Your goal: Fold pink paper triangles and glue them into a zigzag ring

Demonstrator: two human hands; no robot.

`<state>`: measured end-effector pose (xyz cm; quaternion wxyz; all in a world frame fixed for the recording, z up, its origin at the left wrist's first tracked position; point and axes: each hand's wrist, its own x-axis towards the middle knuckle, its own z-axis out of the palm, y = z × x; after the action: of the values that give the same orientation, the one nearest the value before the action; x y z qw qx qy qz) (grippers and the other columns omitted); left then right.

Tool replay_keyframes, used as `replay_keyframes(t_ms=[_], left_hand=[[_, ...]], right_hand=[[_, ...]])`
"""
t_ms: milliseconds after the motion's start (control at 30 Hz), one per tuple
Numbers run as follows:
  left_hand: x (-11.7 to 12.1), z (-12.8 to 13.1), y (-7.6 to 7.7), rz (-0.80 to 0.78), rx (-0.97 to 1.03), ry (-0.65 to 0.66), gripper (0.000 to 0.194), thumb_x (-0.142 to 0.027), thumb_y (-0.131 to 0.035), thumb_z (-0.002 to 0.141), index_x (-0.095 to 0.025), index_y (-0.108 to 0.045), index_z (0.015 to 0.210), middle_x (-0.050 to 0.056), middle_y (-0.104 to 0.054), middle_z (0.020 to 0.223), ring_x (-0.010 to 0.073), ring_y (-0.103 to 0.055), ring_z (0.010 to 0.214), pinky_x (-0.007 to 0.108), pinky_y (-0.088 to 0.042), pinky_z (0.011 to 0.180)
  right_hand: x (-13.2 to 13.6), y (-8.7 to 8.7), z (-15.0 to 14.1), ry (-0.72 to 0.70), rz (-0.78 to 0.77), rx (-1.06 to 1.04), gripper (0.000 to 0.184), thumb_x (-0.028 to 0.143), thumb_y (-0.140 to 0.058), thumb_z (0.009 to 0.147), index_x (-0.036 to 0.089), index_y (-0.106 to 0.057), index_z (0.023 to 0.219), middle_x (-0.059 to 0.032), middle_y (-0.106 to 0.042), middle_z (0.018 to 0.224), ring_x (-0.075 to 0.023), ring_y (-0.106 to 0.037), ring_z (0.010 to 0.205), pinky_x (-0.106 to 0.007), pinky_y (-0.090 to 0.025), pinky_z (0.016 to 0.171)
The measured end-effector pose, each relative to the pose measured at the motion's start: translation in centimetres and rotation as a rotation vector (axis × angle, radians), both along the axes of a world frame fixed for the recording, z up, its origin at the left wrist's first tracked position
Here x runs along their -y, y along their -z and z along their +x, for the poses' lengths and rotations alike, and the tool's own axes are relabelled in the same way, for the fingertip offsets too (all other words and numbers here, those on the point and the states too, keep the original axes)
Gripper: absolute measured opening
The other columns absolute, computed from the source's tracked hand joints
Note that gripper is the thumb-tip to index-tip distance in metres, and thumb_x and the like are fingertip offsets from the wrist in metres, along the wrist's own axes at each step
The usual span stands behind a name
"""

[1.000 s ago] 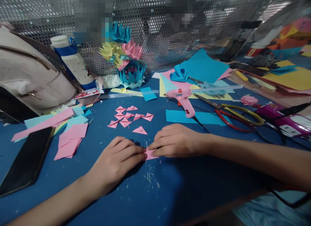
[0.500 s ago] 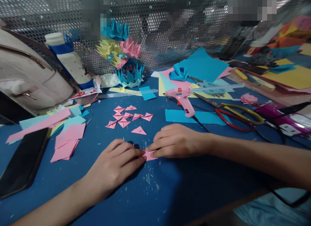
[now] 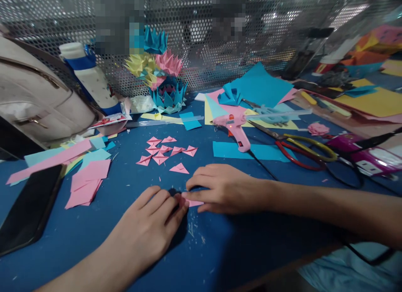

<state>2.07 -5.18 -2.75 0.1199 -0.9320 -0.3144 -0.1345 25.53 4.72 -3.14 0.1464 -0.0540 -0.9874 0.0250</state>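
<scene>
Low over the blue table, a small piece of pink paper (image 3: 195,203) lies between my two hands, partly hidden by the fingers. My left hand (image 3: 150,225) pinches its left end between thumb and fingertips. From the other side, my right hand (image 3: 224,189) has its fingers and thumb on the paper, with the index finger reaching to the left hand's fingertips. Just beyond sits a folded pink triangle (image 3: 179,169) by itself. Several more folded pink pieces (image 3: 160,157) form a loose cluster behind it.
Left are a phone (image 3: 33,208), pink paper squares (image 3: 84,187), a bottle (image 3: 91,78) and a bag (image 3: 37,91). A pink glue gun (image 3: 234,124) and scissors (image 3: 301,147) lie beyond my right hand. Paper flowers (image 3: 168,93) stand by the perforated metal panel (image 3: 201,45).
My left fingers have drawn into a tighter pinch at the paper's left end. My right index finger has slid left over the paper, and less of the pink shows.
</scene>
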Motion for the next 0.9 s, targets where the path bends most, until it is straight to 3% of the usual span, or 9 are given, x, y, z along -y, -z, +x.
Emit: replay_keyframes(t_ms=[133, 233, 333, 400, 500, 567, 767, 900], left_hand=[[-0.2, -0.1, 0.0, -0.001, 0.019, 0.011, 0.033, -0.01, -0.037, 0.103, -0.01, -0.067, 0.116, 0.009, -0.072, 0.099, 0.0229, -0.057, 0.085, 0.038, -0.039, 0.087], [-0.8, -0.4, -0.2, -0.051, 0.055, 0.052, 0.029, -0.012, -0.04, 0.103, -0.013, -0.066, 0.115, 0.008, -0.071, 0.098, 0.0222, -0.057, 0.084, 0.038, -0.04, 0.083], [-1.4, -0.6, -0.4, -0.168, 0.145, 0.043, 0.028, -0.012, -0.039, 0.103, -0.016, -0.063, 0.116, 0.005, -0.069, 0.089, 0.0209, -0.057, 0.081, 0.038, -0.041, 0.08], [-1.6, -0.5, -0.3, -0.283, 0.253, -0.044, 0.02, -0.018, -0.045, 0.102, -0.017, -0.057, 0.117, 0.004, -0.067, 0.09, 0.0198, -0.057, 0.081, 0.037, -0.042, 0.079], [-1.9, -0.1, 0.0, -0.415, 0.341, -0.144, 0.031, -0.034, -0.063, 0.095, -0.018, -0.051, 0.118, 0.005, -0.065, 0.1, 0.0219, -0.059, 0.09, 0.036, -0.043, 0.08], [-2.0, 0.3, 0.3, -0.452, 0.356, -0.17, 0.034, -0.035, -0.067, 0.091, -0.019, -0.051, 0.116, 0.005, -0.064, 0.102, 0.0226, -0.059, 0.092, 0.036, -0.043, 0.079], [-2.7, 1.0, 1.2, -0.55, 0.456, -0.231, 0.023, -0.024, -0.072, 0.087, -0.019, -0.057, 0.104, 0.002, -0.064, 0.095, 0.0195, -0.057, 0.087, 0.035, -0.042, 0.079], [-2.9, 1.1, 1.1, -0.595, 0.577, -0.262, 0.011, -0.019, -0.07, 0.086, -0.018, -0.062, 0.094, 0.001, -0.063, 0.089, 0.0172, -0.057, 0.081, 0.031, -0.043, 0.074]], right_hand=[[-0.3, -2.2, 0.6, 0.003, 0.014, 0.151, 0.025, 0.03, -0.054, 0.098, 0.017, -0.068, 0.08, -0.006, -0.065, 0.09, -0.0189, -0.048, 0.079, -0.033, -0.03, 0.067], [-0.9, -2.9, 1.2, -0.042, -0.024, 0.213, 0.025, 0.024, -0.055, 0.096, 0.018, -0.064, 0.074, -0.0042, -0.061, 0.078, -0.018, -0.046, 0.074, -0.033, -0.026, 0.064], [-1.2, -1.8, 1.1, -0.049, -0.045, 0.099, 0.033, 0.025, -0.045, 0.101, 0.017, -0.063, 0.075, -0.0044, -0.06, 0.075, -0.0177, -0.046, 0.072, -0.032, -0.027, 0.064], [-1.2, -0.7, 0.8, -0.022, -0.084, 0.01, 0.035, 0.029, -0.039, 0.105, 0.016, -0.064, 0.084, -0.005, -0.063, 0.079, -0.0176, -0.048, 0.074, -0.031, -0.029, 0.065], [-1.0, 0.5, 0.3, 0.01, -0.157, 0.002, 0.039, 0.049, -0.042, 0.103, 0.015, -0.062, 0.098, -0.0062, -0.066, 0.089, -0.0179, -0.052, 0.079, -0.029, -0.031, 0.064], [-0.8, 0.7, 0.0, 0.034, -0.177, 0.007, 0.045, 0.057, -0.045, 0.099, 0.016, -0.061, 0.099, -0.0064, -0.066, 0.089, -0.0182, -0.053, 0.079, -0.028, -0.031, 0.064], [-0.5, 0.7, -0.1, 0.175, -0.368, -0.047, 0.022, 0.03, -0.047, 0.101, 0.017, -0.061, 0.091, -0.0033, -0.063, 0.082, -0.0144, -0.053, 0.072, -0.025, -0.033, 0.064], [-0.3, 0.4, -0.2, 0.272, -0.605, -0.11, 0.022, 0.03, -0.051, 0.099, 0.016, -0.061, 0.086, 0.0006, -0.059, 0.072, -0.0109, -0.048, 0.062, -0.023, -0.032, 0.059]])
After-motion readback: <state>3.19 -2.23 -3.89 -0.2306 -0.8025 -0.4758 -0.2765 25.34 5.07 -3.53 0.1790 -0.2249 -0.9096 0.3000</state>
